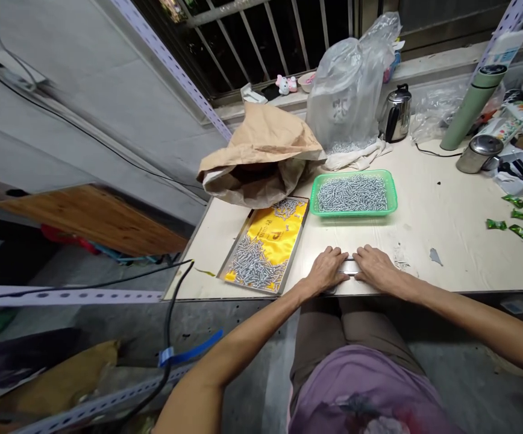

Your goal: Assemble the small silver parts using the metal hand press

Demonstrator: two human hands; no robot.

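Close to the table's front edge, a flat silver bar-like piece with dark edges (349,267) lies between my hands. My left hand (326,269) has its fingers closed on the left end of it, and my right hand (373,267) grips the right end. Most of the piece is covered by the fingers, so its exact kind does not show. Left of my hands is a shallow tray (294,248) lined with yellow cloth, with many small metal screw-like pins on it. Beyond my hands stands a green plastic basket (355,213) filled with the same pins.
An open brown paper bag (270,135) leans behind the tray. Further back are a clear plastic bag (340,90), a steel kettle (397,114), a green flask (473,108) and a metal cup (478,154). Several green-wrapped sweets (520,232) lie at the right.
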